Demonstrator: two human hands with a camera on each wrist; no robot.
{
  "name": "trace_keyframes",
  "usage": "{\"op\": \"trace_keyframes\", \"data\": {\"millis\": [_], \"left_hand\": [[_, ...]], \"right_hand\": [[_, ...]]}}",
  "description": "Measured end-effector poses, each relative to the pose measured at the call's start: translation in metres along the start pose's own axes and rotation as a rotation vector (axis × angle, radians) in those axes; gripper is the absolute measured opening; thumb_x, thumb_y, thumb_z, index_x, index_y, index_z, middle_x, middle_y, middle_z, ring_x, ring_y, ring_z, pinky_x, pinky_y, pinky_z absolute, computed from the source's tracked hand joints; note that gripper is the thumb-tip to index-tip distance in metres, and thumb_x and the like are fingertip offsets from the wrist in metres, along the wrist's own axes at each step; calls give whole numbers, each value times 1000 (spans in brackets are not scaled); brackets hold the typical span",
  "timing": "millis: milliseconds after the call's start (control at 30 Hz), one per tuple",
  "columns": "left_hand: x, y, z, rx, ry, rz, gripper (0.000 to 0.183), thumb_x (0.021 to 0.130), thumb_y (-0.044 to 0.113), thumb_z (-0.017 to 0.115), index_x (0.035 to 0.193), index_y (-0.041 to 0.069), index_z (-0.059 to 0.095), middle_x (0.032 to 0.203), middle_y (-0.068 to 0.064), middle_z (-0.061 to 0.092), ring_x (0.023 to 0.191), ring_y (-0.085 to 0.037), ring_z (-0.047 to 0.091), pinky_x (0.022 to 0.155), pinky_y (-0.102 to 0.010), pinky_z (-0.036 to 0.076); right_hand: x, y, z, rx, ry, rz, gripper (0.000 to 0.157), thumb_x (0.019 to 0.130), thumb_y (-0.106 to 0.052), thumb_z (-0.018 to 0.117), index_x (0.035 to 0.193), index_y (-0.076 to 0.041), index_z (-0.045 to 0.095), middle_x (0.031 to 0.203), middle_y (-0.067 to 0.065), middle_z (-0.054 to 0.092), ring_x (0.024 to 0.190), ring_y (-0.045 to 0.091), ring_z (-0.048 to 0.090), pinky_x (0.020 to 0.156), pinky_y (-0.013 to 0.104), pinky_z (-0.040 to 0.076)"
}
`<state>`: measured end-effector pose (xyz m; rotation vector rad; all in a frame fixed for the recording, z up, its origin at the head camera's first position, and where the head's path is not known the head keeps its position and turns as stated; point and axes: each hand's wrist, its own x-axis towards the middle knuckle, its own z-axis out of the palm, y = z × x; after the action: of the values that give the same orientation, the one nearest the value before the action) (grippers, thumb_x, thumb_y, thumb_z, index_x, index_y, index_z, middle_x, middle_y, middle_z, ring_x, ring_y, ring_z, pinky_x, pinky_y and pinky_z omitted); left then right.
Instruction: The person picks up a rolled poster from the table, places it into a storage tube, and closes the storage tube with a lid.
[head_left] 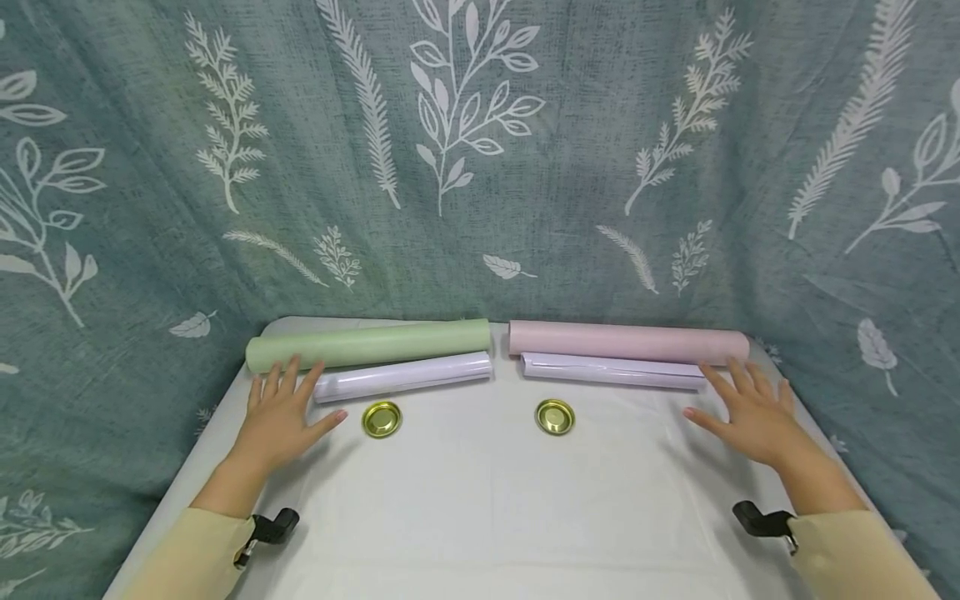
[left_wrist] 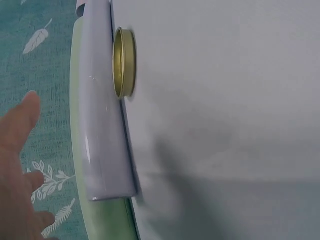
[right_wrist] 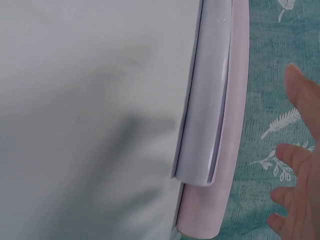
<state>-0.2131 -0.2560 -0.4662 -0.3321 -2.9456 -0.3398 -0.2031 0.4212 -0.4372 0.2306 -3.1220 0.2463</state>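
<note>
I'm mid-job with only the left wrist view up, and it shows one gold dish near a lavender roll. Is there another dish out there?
Observer: Yes, the head view shows a second gold dish.
Operator: Is the right hand holding anything?
Observer: No, the right hand has its fingers spread and holds nothing.
Operator: Which rolls lie on that hand's side?
Observer: A pink roll, with another lavender roll along its near side.

The green roll [head_left: 367, 346] and pink roll [head_left: 628, 340] line the far edge of the surface [head_left: 480, 517] (left grip [head_left: 277, 422], right grip [head_left: 759, 421] outspread near side edges).
</note>
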Motion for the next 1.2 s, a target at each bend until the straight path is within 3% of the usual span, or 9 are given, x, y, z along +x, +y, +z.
{"op": "trace_keyframes", "data": {"millis": [400, 733, 1200], "left_hand": [[24, 9, 10, -45, -2, 21, 90, 92, 69, 53, 159, 14, 27, 163, -27, 15, 147, -51, 10, 113, -71, 6], [47, 17, 15, -58, -1, 48, 86, 95, 66, 51, 160, 15, 26, 162, -26, 17, 148, -50, 12, 115, -69, 3], [85, 26, 13, -53, -85, 45, 86, 96, 69, 46, 161, 17, 23, 164, -23, 15, 148, -48, 12, 117, -66, 3]], "right_hand": [[20, -24, 1, 52, 2, -35, 91, 95, -67, 51, 161, -12, 20, 163, 28, 4, 148, 52, -4, 102, 81, -8], [36, -37, 2, 43, 34, -95, 82, 96, -62, 54, 156, -11, 33, 159, 30, 21, 146, 54, 11, 103, 82, 4], [59, -53, 7, 76, 38, -180, 75, 98, -56, 57, 153, -8, 39, 156, 29, 30, 142, 53, 22, 108, 76, 12]]}}
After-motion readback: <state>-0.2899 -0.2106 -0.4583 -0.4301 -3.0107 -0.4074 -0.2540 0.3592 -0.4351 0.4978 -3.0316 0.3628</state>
